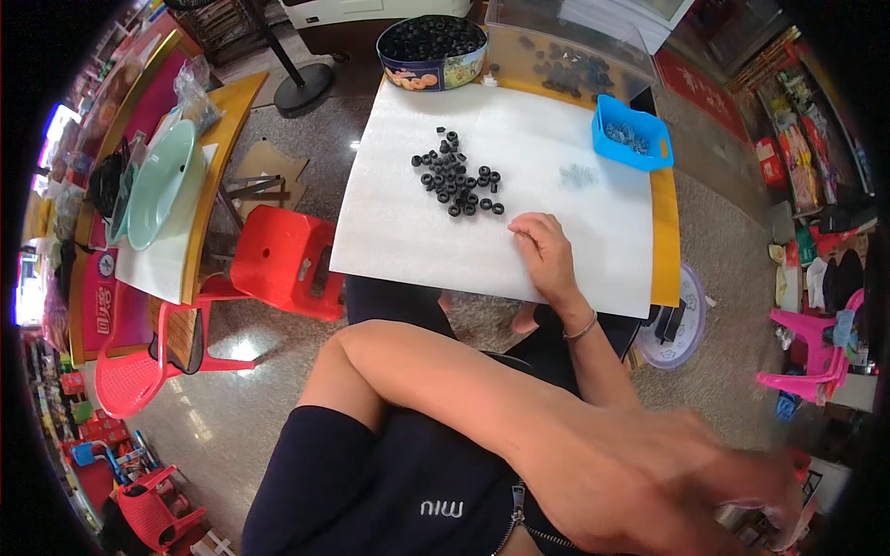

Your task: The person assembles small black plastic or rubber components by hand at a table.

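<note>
My left arm crosses in front of my body, and my left hand (pixel 681 473) is at the lower right, close up. Its fingers are smeared by motion, so I cannot tell whether they hold anything. Lower on the white sheet (pixel 417 246) rests my right hand (pixel 545 252), with a bracelet on its wrist. Its fingers are curled and pressed together; what they may hold is hidden. Just left of its fingertips lies a loose pile of small black ring-shaped pieces (pixel 454 181). A grey patch of tiny pieces (pixel 578 175) is on the sheet beyond the right hand.
An oval tin (pixel 431 76) of black pieces stands at the far edge beside a clear plastic bin (pixel 575 32). A blue basket (pixel 640 153) with small metallic-looking pieces sits far right. Left are a red stool (pixel 283 259) and a side table with a green basin (pixel 158 190).
</note>
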The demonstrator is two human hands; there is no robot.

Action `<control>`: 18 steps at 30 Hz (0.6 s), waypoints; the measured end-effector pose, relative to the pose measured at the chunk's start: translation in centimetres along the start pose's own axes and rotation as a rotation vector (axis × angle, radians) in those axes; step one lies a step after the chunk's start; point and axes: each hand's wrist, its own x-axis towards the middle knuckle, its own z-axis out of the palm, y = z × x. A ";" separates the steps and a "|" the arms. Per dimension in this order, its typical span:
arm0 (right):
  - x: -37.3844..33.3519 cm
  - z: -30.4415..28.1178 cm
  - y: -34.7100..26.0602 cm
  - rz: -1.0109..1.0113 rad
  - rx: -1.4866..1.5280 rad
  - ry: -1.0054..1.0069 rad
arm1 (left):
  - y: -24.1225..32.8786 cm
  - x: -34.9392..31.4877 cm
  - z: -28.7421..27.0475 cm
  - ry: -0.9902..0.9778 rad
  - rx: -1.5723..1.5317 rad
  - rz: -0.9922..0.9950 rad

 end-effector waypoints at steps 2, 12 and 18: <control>-0.1 0.1 -0.1 -0.003 -0.003 -0.015 | -0.2 0.0 0.7 -0.031 0.048 -0.005; -0.1 -1.3 0.3 0.185 0.165 0.092 | -2.0 -1.1 1.6 -0.481 0.175 -0.247; 1.8 -4.0 2.7 0.282 0.004 0.271 | -3.9 -7.8 -2.5 -0.460 0.548 -0.509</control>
